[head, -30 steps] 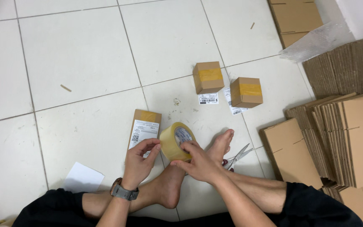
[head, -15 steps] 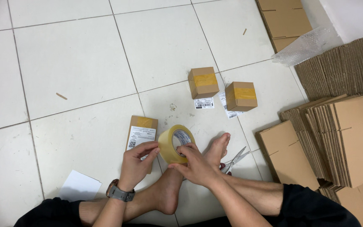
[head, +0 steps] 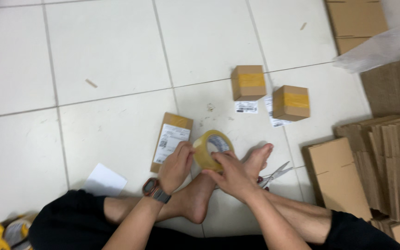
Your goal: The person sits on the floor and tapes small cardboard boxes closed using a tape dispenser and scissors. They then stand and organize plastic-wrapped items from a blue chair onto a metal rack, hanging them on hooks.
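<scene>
Yellowish tape roll (head: pixel 210 150) sitting above crossed feet, same place as a second earlier, being gripped by left hand (head: pixel 176 164) and right hand (head: pixel 230 175); lying just left, flat brown package (head: pixel 171 140) with white label; resting farther off, two small taped boxes (head: pixel 248 82) beside white slips (head: pixel 246 107)

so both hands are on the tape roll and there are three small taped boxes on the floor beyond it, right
Not quite: the head view shows two small taped boxes, one and another, not three. The rest holds: the left hand and right hand are both on the tape roll, and the boxes sit on the tiled floor beyond it.
</scene>
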`<state>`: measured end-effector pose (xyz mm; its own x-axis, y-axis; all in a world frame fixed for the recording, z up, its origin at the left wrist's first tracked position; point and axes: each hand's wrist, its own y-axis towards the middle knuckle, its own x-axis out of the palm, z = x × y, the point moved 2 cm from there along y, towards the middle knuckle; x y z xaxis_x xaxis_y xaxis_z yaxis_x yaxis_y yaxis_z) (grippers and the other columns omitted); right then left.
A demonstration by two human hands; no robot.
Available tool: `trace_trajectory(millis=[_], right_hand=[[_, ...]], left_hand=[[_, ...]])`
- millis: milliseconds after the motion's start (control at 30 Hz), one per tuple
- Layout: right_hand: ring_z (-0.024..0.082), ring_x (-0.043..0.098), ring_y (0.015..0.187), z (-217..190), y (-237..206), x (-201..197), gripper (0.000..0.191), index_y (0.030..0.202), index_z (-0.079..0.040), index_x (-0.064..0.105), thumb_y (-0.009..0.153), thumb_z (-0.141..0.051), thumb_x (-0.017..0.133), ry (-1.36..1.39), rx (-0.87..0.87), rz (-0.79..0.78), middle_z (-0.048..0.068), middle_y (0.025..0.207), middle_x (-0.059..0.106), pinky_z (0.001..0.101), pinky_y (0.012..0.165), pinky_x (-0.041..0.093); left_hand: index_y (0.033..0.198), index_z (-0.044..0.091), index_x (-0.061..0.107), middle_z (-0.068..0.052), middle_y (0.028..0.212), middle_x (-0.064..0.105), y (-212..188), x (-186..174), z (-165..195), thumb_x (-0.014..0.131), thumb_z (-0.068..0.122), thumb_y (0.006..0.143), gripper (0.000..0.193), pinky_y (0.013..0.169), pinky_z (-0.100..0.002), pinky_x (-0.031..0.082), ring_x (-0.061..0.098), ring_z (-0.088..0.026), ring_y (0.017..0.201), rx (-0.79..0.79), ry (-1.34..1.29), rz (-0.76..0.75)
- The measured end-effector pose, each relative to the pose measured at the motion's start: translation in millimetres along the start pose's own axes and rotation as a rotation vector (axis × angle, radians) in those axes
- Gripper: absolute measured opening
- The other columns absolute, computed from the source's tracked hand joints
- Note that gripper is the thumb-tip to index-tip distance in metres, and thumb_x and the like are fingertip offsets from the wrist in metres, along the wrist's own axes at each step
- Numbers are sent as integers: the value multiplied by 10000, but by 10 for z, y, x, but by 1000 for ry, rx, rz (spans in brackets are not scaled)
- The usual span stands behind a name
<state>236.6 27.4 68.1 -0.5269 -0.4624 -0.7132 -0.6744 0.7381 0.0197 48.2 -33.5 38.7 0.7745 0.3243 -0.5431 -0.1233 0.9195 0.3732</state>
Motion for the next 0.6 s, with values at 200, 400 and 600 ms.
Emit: trace_trajectory(millis=[200, 400, 600], right_hand=[[392, 618, 1065, 57, 160, -16, 493, 1164, 12, 659, 842, -349, 753, -116, 118, -196, 219, 1037, 706, 459, 910, 502], [364, 655, 1017, 261, 509, -154, 514, 1013, -12, 717, 747, -441, 819, -122, 128, -174, 209, 1024, 717, 440, 864, 534], [332, 691, 740, 518, 984, 125, 448, 1031, -56, 739, 858, -470, 733, -55, 427, -272, 195, 768, 719, 437, 707, 542]], left_hand=[[1176, 36, 642, -106, 832, 654, 87, -87, -72, 689, 127, 956, 242, 555, -303, 471, 581, -129, 635, -639, -502, -92], [933, 8, 732, -47, 727, 704, 213, -264, -433, 708, 168, 950, 162, 573, -263, 497, 602, -97, 627, -617, -332, 99], [940, 13, 759, -54, 714, 714, 157, -189, -1532, 704, 199, 976, 197, 596, -305, 521, 628, -127, 622, -930, -209, 115]])
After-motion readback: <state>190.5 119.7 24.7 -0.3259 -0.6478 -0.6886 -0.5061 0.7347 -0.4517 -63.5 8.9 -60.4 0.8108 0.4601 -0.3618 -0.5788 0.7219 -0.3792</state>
